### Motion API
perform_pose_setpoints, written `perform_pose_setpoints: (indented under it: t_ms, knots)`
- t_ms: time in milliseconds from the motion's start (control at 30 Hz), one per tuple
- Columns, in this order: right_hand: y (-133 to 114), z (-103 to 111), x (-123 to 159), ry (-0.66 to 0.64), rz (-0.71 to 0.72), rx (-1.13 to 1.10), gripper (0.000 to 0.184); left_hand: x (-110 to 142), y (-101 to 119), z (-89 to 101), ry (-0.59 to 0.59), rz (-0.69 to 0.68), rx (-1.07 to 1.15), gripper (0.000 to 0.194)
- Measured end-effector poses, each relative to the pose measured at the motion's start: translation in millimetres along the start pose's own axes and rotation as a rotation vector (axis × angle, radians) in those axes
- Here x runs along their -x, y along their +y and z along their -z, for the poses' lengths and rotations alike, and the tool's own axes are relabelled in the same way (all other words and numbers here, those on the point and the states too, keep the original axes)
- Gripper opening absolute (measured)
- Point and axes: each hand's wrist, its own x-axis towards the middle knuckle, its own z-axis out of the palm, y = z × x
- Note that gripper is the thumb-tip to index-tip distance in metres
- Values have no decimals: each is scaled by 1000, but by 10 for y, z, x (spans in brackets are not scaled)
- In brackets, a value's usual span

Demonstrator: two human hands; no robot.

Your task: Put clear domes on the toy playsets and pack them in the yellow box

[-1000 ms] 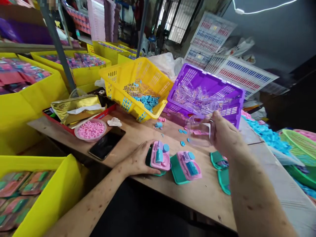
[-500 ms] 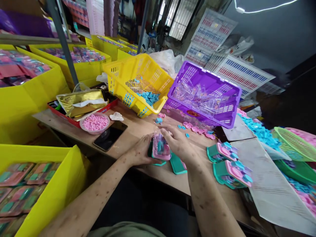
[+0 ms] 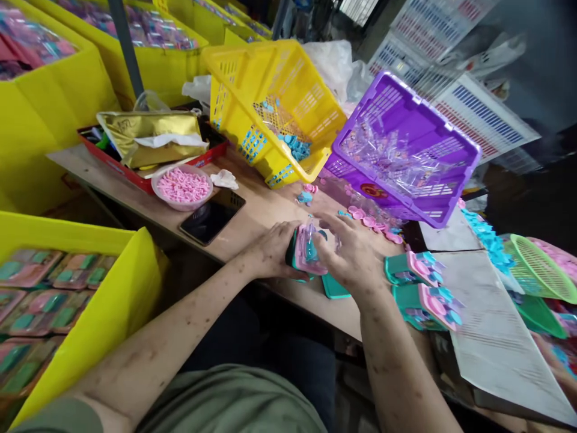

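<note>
Just above the table's front edge, my left hand (image 3: 277, 249) grips the side of a small toy box (image 3: 311, 255), which has a pink and teal body and a clear plastic cover. My right hand (image 3: 351, 252) is on the box's other side, thumb and fingers bent around the clear cover. Pink and blue pieces show through the plastic. Partly under my right hand lies a teal tray (image 3: 336, 287). To the right stand two filled teal boxes (image 3: 412, 267) with pink and blue pieces on top. The fingers partly hide the held box.
A yellow basket (image 3: 238, 123) and a purple basket (image 3: 444, 207) stand behind my hands. Pink discs (image 3: 368, 221) lie before them. A bowl of pink pieces (image 3: 183, 183) and a phone (image 3: 211, 218) are left. Another person's arm (image 3: 559, 367) shows at the right edge.
The view has tipped down and shifted. My right hand's fingers have bent further round the clear cover, and another person's arm has appeared at the right edge.
</note>
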Motion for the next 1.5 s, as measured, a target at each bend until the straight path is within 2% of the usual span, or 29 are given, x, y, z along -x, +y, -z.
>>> perform_pose_setpoints:
  t_ms: [200,400,600,733,900,1000,1200,1500]
  knots:
    - [5,46,-27,-15,119,40,45,16,55,4,-14,72,46,117]
    - [-21,75,-12,-13,140,80,43,15,53,-45,23,79,56,118]
    - [-94,103,20,-160,100,147,47,12,87,-16,9,83,38,115]
    - [-106,57,12,-104,130,223,66,16,62,-61,19,65,48,114]
    - [-76,33,8,-40,216,135,49,9,24,-134,74,58,58,115]
    - [-62,46,-5,-41,199,128,46,15,63,-107,55,59,38,111]
    - [-97,58,-59,-86,177,168,47,17,124,-43,14,85,0,118]
    - [-191,61,-37,-72,87,197,46,-17,109,-102,18,174,0,115]
